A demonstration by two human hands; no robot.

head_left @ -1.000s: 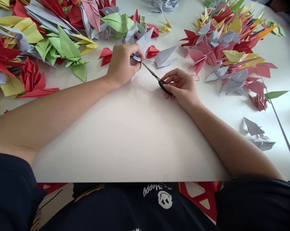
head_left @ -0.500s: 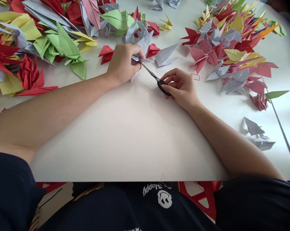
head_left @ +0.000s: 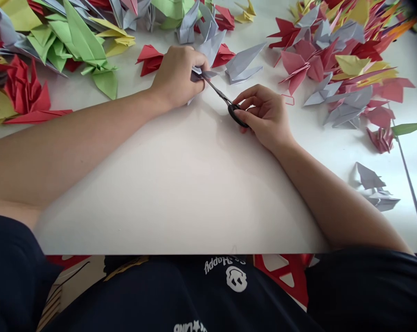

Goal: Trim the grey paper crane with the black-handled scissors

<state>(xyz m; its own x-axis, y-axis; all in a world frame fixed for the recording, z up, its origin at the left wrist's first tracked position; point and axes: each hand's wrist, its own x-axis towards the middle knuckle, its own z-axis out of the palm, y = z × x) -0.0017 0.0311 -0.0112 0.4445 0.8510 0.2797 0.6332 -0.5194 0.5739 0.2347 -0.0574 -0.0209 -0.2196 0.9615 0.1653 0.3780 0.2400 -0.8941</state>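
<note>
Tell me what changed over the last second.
The head view tipped, so the table and paper cranes slid up the frame. Nothing was taken or let go: the left hand still pinches the gray paper, and the right hand still holds the scissors, their blades at the paper.

Table [head_left: 167, 203] holds paper cranes: big pile [head_left: 56, 46] at 10 o'clock, 2nd pile [head_left: 336, 60] at 2 o'clock, two cranes [head_left: 378, 186] at 3 o'clock. Scissors [head_left: 220, 92] lie between R hand [head_left: 265, 117] and crane [head_left: 201, 74] in L hand [head_left: 179, 76], approx 12 o'clock.
</note>
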